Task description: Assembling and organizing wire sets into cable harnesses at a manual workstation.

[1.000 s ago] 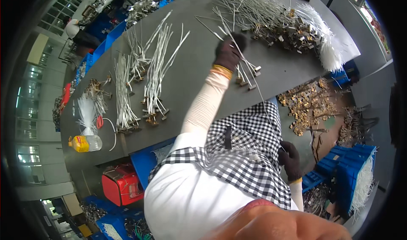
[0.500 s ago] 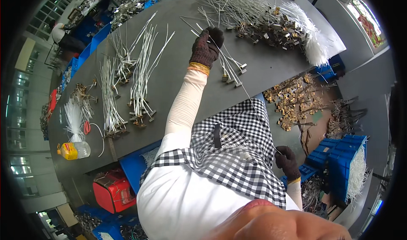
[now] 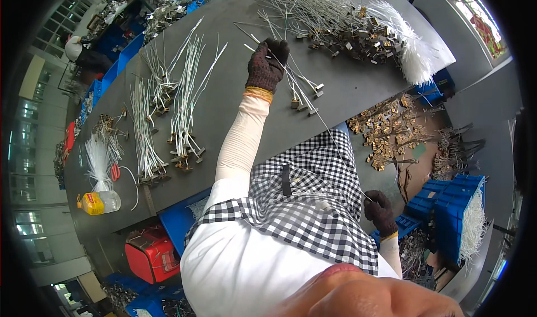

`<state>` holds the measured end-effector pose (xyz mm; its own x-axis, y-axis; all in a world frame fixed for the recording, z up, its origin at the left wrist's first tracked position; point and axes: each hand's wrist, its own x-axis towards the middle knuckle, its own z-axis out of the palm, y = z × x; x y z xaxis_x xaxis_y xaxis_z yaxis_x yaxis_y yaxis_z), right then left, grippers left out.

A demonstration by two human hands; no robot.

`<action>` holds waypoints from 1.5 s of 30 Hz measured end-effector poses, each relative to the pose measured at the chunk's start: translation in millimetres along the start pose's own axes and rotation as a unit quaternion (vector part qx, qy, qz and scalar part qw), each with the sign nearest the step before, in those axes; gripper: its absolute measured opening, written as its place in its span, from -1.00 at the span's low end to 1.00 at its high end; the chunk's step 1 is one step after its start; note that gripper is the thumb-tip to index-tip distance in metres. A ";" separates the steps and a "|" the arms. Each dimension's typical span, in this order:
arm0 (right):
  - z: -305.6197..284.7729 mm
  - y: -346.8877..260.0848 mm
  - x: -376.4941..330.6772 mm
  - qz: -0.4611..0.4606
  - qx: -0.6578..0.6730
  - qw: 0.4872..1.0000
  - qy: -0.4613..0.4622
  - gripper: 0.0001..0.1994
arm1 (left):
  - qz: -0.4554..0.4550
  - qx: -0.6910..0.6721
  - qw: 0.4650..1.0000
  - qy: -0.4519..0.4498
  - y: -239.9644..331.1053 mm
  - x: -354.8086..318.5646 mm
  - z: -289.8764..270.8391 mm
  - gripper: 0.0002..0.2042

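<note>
My left hand [image 3: 267,65], in a dark knitted glove, is out over the grey table, its fingers closed around a few thin white wires [image 3: 305,102] with small metal blocks on their ends. The blocks point toward me. Low on the right, beside the checked apron, my right hand [image 3: 381,212], gloved the same way, is closed on the end of a long thin wire [image 3: 337,149]. This wire runs taut-looking from the left hand down across the table edge. Inside the left hand, the wires' exact grip is hidden.
Wire bundles [image 3: 187,104] lie left on the table [image 3: 235,132]. A large wire pile [image 3: 358,37] and white strands [image 3: 417,59] lie at the far right. A yellow-labelled bottle [image 3: 100,203] stands left. Brass-coloured parts [image 3: 386,129] and blue crates [image 3: 447,205] are at right.
My left hand has shifted slightly left with the wires, and its fingers look a little differently curled. The right hand stays low at the right, still on the long wire.
</note>
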<state>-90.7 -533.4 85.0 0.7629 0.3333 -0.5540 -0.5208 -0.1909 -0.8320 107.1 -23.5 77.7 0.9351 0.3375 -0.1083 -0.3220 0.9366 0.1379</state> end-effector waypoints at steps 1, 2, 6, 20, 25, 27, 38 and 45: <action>1.1 -1.7 -0.1 -0.005 -0.012 1.000 0.001 -0.83 | 0.000 -0.013 1.000 -0.011 1.2 1.3 -2.8 -0.79; 1.4 -2.2 -0.9 -0.009 -0.022 1.000 0.004 -0.83 | -0.002 -0.013 1.000 -0.010 -1.0 0.2 0.0 -0.79; -0.5 0.9 0.7 0.005 0.002 1.000 0.010 -0.83 | 0.011 -0.011 1.000 0.010 -0.8 -0.7 -0.5 -0.78; 79.6 -50.6 111.4 -0.111 -0.002 0.980 -0.165 -0.53 | -0.213 0.184 0.955 -0.093 -77.1 -110.4 -19.2 -0.74; 133.0 -85.8 175.4 -0.461 -0.179 0.863 -0.099 -0.65 | -0.137 0.484 0.844 -0.185 -98.9 -166.1 -12.2 -0.66; 139.7 -90.7 182.9 -0.483 -0.247 0.836 -0.084 -0.67 | 0.077 0.802 0.498 -0.320 -79.1 -159.9 -29.1 -0.59; 146.2 -122.5 197.5 -0.244 -0.192 0.934 -0.177 -0.70 | -0.089 0.499 0.853 -0.124 -72.7 -113.6 -18.2 -0.68; 123.4 -152.9 316.2 -0.281 -0.336 0.897 0.057 -0.51 | -0.169 0.413 0.894 0.035 -11.0 -83.6 -40.7 -0.70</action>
<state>182.9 -285.0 40.5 0.8866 0.4624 -0.0091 0.2778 -0.5481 -0.7889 26.4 -58.2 45.2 0.9373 0.0812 -0.3388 0.2232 0.6069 0.7628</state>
